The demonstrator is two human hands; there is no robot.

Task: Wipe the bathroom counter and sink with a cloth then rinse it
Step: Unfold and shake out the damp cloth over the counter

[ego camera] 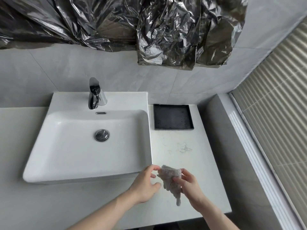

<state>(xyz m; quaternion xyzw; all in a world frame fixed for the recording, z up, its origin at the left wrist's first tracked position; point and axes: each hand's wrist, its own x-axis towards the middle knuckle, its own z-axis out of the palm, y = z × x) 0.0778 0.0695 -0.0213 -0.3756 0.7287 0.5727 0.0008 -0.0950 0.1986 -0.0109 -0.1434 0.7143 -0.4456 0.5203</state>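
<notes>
A right hand (pixel 189 185) pinches a hanging grey cloth (pixel 171 180) above the desk (pixel 174 150) as the left hand's (pixel 146 183) spread, empty fingers (pixel 153 168) reach in; folding it into a flat pad would likely wipe best.

Two bare forearms reach in from the near edge, angled toward each other. The right hand (pixel 188 185), on the right, pinches a small grey cloth (pixel 171 180) between thumb and fingers, its wrist bent inward. The left hand (pixel 146 183), just beside it, is spread with fingers curled loosely, fingertips (pixel 155 168) close to the cloth's upper edge, thumb extended below.
</notes>
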